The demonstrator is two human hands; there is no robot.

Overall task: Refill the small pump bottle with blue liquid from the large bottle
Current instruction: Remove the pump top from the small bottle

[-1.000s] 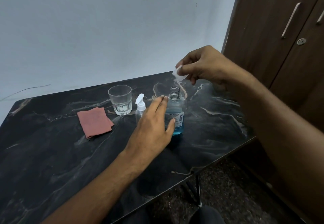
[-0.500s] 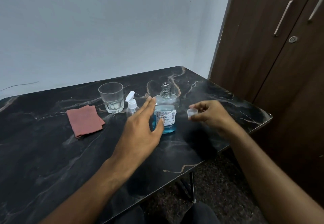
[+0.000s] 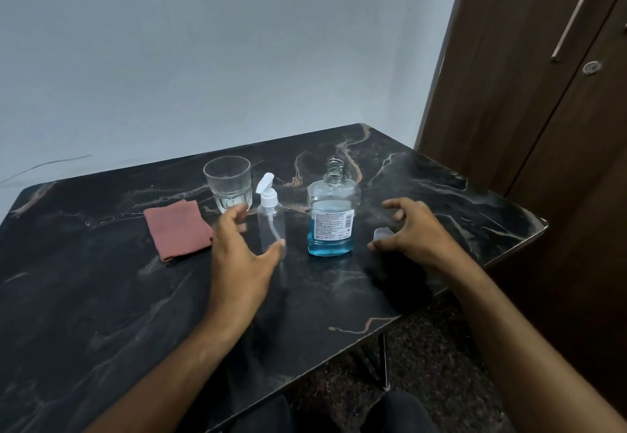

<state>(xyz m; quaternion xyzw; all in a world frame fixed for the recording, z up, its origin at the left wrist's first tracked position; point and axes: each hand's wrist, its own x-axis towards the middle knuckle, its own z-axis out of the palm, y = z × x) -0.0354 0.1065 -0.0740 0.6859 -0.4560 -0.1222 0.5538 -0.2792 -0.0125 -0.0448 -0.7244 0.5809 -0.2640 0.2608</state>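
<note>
L hand (image 3: 237,256) moved to small pump bottle (image 3: 271,225), grip apart; R hand (image 3: 412,232) apparently released cap (image 3: 382,233), grip apart.

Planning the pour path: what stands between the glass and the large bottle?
In the head view, the pump bottle stands between the glass and the large bottle, with the left hand open around it.

Clear small pump bottle (image 3: 271,225) upright, empty; uncapped large bottle (image 3: 331,215) half-full blue.

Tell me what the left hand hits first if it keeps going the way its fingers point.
Probably the small pump bottle: the left hand is open around it already, thumb near its base. Depth is uncertain; the glass stands just behind.
</note>
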